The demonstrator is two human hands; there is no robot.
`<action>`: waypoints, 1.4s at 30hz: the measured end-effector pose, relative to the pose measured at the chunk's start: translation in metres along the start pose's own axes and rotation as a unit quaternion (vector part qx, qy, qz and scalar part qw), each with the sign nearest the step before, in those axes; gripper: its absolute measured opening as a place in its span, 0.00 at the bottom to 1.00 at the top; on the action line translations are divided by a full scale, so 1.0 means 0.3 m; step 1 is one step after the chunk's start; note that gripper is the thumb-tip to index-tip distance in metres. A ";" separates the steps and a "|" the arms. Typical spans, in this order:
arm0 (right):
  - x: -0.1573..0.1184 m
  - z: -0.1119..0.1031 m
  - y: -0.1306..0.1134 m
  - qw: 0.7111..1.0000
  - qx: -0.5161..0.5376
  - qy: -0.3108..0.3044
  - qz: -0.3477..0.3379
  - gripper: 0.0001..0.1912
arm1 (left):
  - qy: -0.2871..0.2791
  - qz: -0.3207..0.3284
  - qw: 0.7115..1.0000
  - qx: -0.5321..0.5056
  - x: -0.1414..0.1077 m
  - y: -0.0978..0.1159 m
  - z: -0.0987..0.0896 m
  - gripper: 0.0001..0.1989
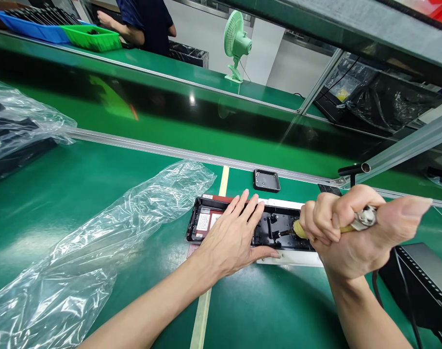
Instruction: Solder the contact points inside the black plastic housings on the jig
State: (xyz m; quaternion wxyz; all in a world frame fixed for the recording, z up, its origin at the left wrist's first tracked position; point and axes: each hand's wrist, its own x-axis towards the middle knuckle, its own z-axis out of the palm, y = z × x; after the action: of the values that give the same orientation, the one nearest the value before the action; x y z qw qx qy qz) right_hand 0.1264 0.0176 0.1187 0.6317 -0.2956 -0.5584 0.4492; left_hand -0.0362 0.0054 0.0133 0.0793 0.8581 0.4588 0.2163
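A long black plastic housing (286, 218) lies on the green bench, with a white fixture (297, 258) showing along its edges. My left hand (233, 232) rests flat across the housing, fingers spread and thumb at its near edge. In my right hand (346, 228) is a screwdriver (299, 229) with a yellowish handle, the fingers wrapped round it. Its thin shaft points left and the tip meets the inside of the housing, right of my left hand. White labels on a dark red surface (215, 216) show at the housing's left end. Behind it sits a small black tray (266, 181) holding tiny screws.
Clear plastic film (107, 237) stretches across the left of the bench; bagged dark parts (20, 131) lie beyond. A metal post (406, 145) rises at right, near a black box (420, 281) with cables. Across the belt are a fan (237, 43), bins (93, 39) and a person.
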 end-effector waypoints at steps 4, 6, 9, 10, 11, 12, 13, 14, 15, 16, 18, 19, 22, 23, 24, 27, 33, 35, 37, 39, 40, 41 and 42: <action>0.000 0.000 0.000 1.000 0.003 0.003 0.002 0.34 | 0.003 0.012 1.000 0.011 0.002 -0.003 0.001 0.56; 0.001 0.000 0.001 1.000 0.006 0.002 0.004 0.34 | 0.011 0.024 0.999 0.018 0.002 -0.005 0.002 0.55; 0.003 0.000 0.002 1.000 0.008 -0.005 0.001 0.34 | 0.041 0.051 0.998 0.026 0.002 -0.007 0.000 0.53; 0.003 0.000 0.003 1.000 0.008 -0.006 0.001 0.34 | 0.054 0.059 0.996 0.024 0.001 -0.008 -0.001 0.53; 0.003 0.000 0.003 1.000 0.008 -0.006 0.001 0.34 | 0.068 0.067 0.995 0.019 0.001 -0.009 -0.003 0.52; 0.003 0.000 0.003 1.000 0.009 -0.005 0.001 0.34 | 0.080 0.077 0.994 0.013 0.000 -0.010 -0.004 0.51; 0.003 0.000 0.004 1.000 0.011 -0.003 0.001 0.34 | 0.090 0.088 0.992 0.006 -0.001 -0.012 -0.005 0.50; 0.003 0.001 0.004 1.000 0.014 -0.001 -0.001 0.34 | 0.096 0.103 0.990 0.001 -0.001 -0.014 -0.005 0.48; 0.002 0.001 0.005 1.000 0.017 -0.001 -0.003 0.34 | 0.100 0.118 0.988 -0.002 -0.002 -0.015 -0.004 0.46; 0.002 0.001 0.005 1.000 0.020 -0.002 -0.005 0.34 | 0.102 0.134 0.986 -0.003 -0.003 -0.017 -0.003 0.44; 0.001 0.002 0.006 1.000 0.025 -0.002 -0.005 0.34 | 0.101 0.157 0.982 0.000 -0.005 -0.020 0.000 0.41; 0.001 0.002 0.007 1.000 0.027 -0.001 -0.004 0.34 | 0.098 0.164 0.982 0.003 -0.006 -0.021 0.001 0.40; 0.002 0.004 0.008 1.000 0.031 0.004 -0.003 0.34 | 0.080 0.173 0.982 0.009 -0.011 -0.022 0.005 0.38; 0.003 0.005 0.008 1.000 0.031 0.005 -0.004 0.34 | 0.074 0.174 0.982 0.010 -0.013 -0.022 0.006 0.38; 0.003 0.005 0.009 1.000 0.030 0.004 -0.006 0.35 | 0.069 0.174 0.982 0.011 -0.014 -0.022 0.007 0.38; 0.004 0.007 0.009 1.000 0.019 0.005 -0.004 0.35 | 0.060 0.174 0.983 0.017 -0.016 -0.020 0.010 0.38; 0.000 0.002 0.007 1.000 0.014 0.010 -0.001 0.34 | 0.055 0.171 0.984 0.019 -0.016 -0.021 0.013 0.37; 0.000 -0.001 0.007 1.000 0.013 0.012 0.000 0.34 | 0.054 0.170 0.984 0.017 -0.016 -0.021 0.013 0.36; 0.000 -0.003 0.008 1.000 0.013 0.014 0.002 0.35 | 0.056 0.171 0.984 0.017 -0.016 -0.022 0.014 0.36; 0.001 -0.004 0.009 1.000 0.012 0.011 0.000 0.35 | 0.059 0.172 0.983 0.017 -0.016 -0.021 0.014 0.36; 0.001 -0.004 0.009 1.000 0.012 0.009 0.000 0.35 | 0.060 0.171 0.983 0.017 -0.015 -0.021 0.014 0.36; 0.001 -0.004 0.009 1.000 0.011 0.008 0.001 0.35 | 0.062 0.171 0.983 0.017 -0.015 -0.020 0.013 0.36; 0.001 -0.003 0.009 1.000 0.010 0.007 0.002 0.35 | 0.062 0.170 0.983 0.017 -0.015 -0.020 0.012 0.36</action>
State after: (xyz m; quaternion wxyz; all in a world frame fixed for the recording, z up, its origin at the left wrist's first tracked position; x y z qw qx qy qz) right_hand 0.1267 0.0192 0.1164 0.6381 -0.2933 -0.5486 0.4537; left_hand -0.0412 0.0053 0.0069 -0.0015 0.9097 0.3137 0.2719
